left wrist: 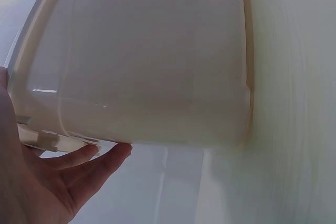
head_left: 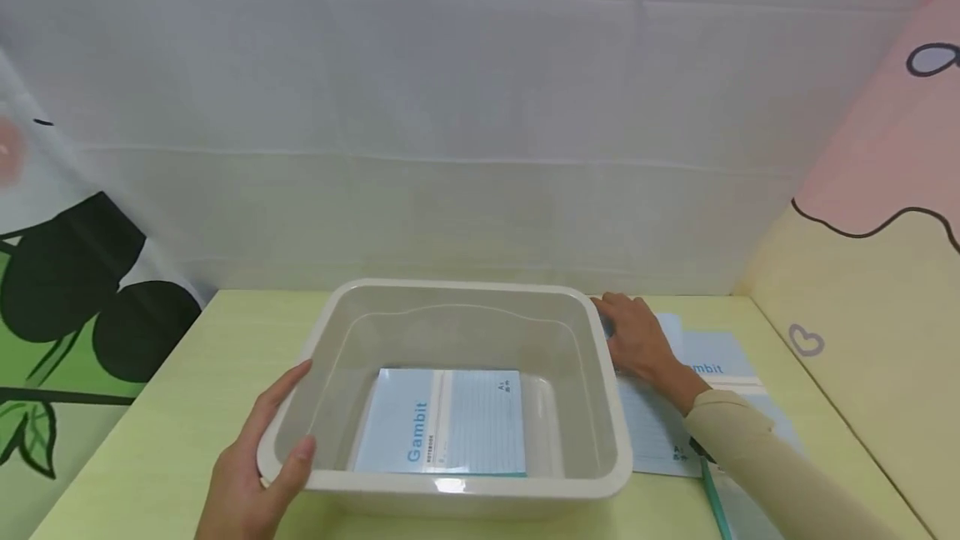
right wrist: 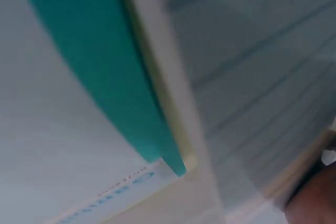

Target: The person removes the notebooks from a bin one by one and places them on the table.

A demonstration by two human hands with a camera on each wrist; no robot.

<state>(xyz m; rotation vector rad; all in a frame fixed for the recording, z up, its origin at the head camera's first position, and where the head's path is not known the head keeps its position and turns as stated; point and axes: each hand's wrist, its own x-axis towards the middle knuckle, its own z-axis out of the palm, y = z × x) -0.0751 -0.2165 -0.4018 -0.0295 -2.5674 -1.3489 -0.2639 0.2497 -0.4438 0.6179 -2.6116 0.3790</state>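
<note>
A beige plastic basin (head_left: pixel 465 486) stands in the middle of the table, with a light-blue Gambit notebook (head_left: pixel 477 419) lying flat inside. My left hand (head_left: pixel 255 461) grips the basin's left front corner, thumb over the rim; the left wrist view shows fingers (left wrist: pixel 105 169) against its outer wall. Beyond the basin's right rim, my right hand (head_left: pixel 637 336) bends over a notebook (head_left: pixel 652 432) lying beside the basin. Its fingertips are partly hidden by the rim, so their hold is unclear. In the right wrist view, a lined notebook cover (right wrist: pixel 257 72) runs toward the hand (right wrist: pixel 315 198).
Further right lies another Gambit notebook (head_left: pixel 723 352), partly under my forearm. A notebook with a teal spine (head_left: pixel 716 498) is near the front. A white cloth (head_left: pixel 480 107) hangs behind the table (head_left: pixel 172 407); a painted panel (head_left: pixel 862 315) borders its right side.
</note>
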